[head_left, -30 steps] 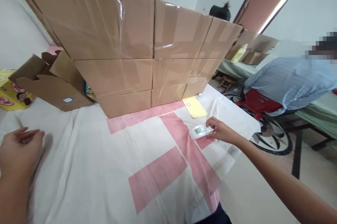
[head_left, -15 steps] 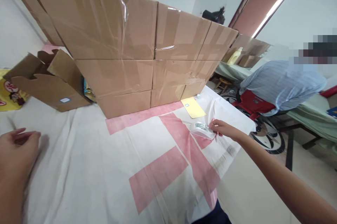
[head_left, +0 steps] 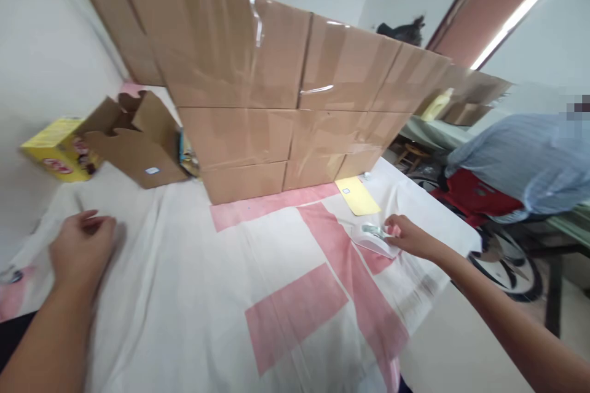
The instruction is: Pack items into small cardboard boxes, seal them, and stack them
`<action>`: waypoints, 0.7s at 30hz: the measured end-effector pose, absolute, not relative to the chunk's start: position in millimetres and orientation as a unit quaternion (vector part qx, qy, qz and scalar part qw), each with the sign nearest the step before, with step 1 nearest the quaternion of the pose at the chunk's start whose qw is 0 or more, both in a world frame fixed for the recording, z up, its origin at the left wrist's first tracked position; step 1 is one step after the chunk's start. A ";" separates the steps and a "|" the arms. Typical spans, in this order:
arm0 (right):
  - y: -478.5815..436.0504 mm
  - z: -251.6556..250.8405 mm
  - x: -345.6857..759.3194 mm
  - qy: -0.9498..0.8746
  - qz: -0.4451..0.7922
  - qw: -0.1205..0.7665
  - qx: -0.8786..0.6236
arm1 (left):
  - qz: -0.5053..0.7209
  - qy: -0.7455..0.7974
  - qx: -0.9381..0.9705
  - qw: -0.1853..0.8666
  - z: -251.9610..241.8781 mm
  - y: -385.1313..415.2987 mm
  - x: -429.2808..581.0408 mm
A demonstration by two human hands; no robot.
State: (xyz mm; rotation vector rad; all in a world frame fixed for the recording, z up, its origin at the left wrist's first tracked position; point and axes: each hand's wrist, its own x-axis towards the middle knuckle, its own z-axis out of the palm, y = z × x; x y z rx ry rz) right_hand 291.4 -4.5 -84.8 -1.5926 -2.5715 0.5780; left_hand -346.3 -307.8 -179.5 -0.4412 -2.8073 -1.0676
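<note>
My right hand (head_left: pixel 403 236) is at the right end of a small white rounded object (head_left: pixel 371 238) with a greenish-grey patch on top, its fingers closed on that end. The object lies on the tablecloth (head_left: pixel 193 294), and its kind is unclear. Just behind it lies a yellow card (head_left: pixel 358 197) with a small blue-edged label. On the left of the cloth, my left hand (head_left: pixel 85 242) rests with its fingers curled in; anything inside them is hidden. Beyond that hand stands an open cardboard box (head_left: pixel 142 156) bearing a similar label.
Taped cardboard boxes (head_left: pixel 239 73) are stacked like a wall across the back of the table. At the far left is a yellow printed box (head_left: pixel 59 150). Past the table's right edge, a person in a blue shirt (head_left: pixel 544 153) is beside a wheel (head_left: pixel 511 270).
The view has swung left, so everything sits farther right in the picture and more of my left forearm shows. My right hand stays at the white object.
</note>
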 end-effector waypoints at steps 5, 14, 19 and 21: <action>-29.7 -65.2 208.2 -0.860 -0.052 0.066 -0.503 | -0.387 -0.906 -0.165 0.048 -183.4 -304.4 -342.5; -132.6 -80.9 -139.7 -0.890 0.373 0.251 -0.076 | -0.448 -0.871 -0.125 0.157 -179.9 -281.3 -393.5; -126.6 -81.1 -297.9 -0.755 0.470 0.406 -0.209 | -0.487 -0.836 -0.103 0.231 -159.2 -247.5 -456.3; -118.4 -87.7 -330.2 -0.727 0.499 0.404 -0.243 | -0.506 -0.824 -0.106 0.233 -163.4 -234.3 -477.1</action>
